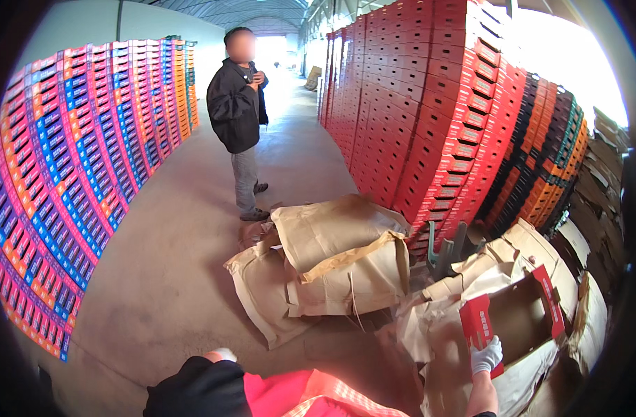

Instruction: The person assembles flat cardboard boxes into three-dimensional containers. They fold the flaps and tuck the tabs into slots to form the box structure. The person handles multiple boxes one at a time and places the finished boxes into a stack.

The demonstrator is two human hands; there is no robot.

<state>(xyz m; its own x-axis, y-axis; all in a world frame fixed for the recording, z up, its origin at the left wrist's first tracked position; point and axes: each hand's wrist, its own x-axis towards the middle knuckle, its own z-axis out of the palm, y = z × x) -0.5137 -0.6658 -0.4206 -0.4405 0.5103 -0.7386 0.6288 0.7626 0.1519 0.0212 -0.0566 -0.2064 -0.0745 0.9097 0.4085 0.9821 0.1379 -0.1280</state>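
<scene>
Red box [512, 316], white-gloved right hand [486, 356]

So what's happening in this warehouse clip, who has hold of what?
The person wearing the camera grips a flat red-and-brown cardboard box by its red flap with the white-gloved right hand, over crumpled brown paper sacks on the concrete floor. The left hand is mostly hidden behind a black sleeve beside a red mesh bag. Another person in a black jacket stands in the aisle between tall stacks of red boxes and multicoloured boxes, handling none of these.
</scene>
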